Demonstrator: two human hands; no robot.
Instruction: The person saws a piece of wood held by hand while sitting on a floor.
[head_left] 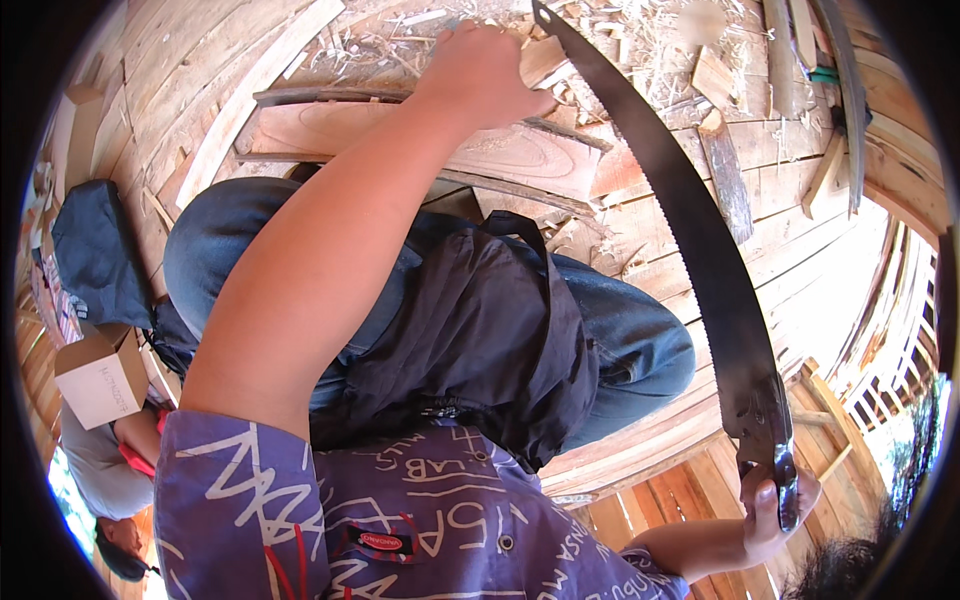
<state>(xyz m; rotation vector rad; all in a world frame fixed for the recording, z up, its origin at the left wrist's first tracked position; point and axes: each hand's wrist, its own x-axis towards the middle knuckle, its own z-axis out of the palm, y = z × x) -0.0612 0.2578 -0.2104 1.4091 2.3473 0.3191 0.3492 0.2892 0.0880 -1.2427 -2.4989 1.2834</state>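
My right hand (775, 510) is wrapped round the handle of a long, curved black saw (700, 230) at the lower right. The saw stands raised, with its toothed edge facing left and its tip at the top of the view. My left hand (475, 75) is stretched far forward over the wood shavings, its fingers curled and its thumb out to the right. A pale wood block (543, 62) juts out between its thumb and fingers; the fingertips are hidden. Close below that hand, a carved, curved wooden piece (530, 155) with dark bark edges lies in front of my knees.
Shavings and offcuts (700, 75) litter the plank floor (640, 160). A bark-edged stick (727, 175) lies right of the saw blade. At the left are a dark bag (100, 250), an open cardboard box (100, 380) and another person (105, 470) in grey. A dark cloth (490, 320) covers my lap.
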